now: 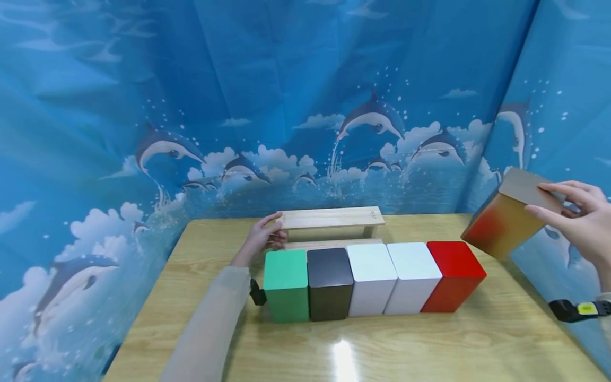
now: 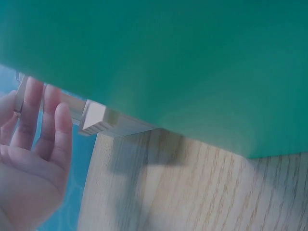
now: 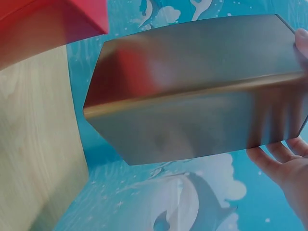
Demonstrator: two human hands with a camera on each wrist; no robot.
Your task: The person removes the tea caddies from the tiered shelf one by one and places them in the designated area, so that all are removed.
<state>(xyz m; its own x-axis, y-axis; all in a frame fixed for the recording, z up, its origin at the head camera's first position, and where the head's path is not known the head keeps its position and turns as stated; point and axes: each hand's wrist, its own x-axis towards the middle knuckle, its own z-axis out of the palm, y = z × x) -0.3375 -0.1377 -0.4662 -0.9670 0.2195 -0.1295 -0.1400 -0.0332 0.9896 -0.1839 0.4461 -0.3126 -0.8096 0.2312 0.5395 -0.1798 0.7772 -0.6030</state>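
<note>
My left hand (image 1: 266, 235) grips the left end of a small wooden stand (image 1: 329, 218), thumb above and fingers below the top plank. In the left wrist view, the left hand (image 2: 38, 139) is partly cut off and a green box (image 2: 159, 67) fills the upper area. Out at the right, my right hand (image 1: 584, 217) holds a shiny gold box (image 1: 517, 212) by one end, tilted in the air. The right wrist view shows the fingers (image 3: 276, 161) on the end of the gold box (image 3: 192, 125), which reflects red.
A row stands in front of the wooden stand: the green box (image 1: 286, 286), a black box (image 1: 330, 284), two white boxes (image 1: 372, 278) and a red box (image 1: 453, 276) at the right end. They rest on a wood-grain table (image 1: 382, 345). A blue dolphin-print curtain (image 1: 286, 106) surrounds the table's back and sides.
</note>
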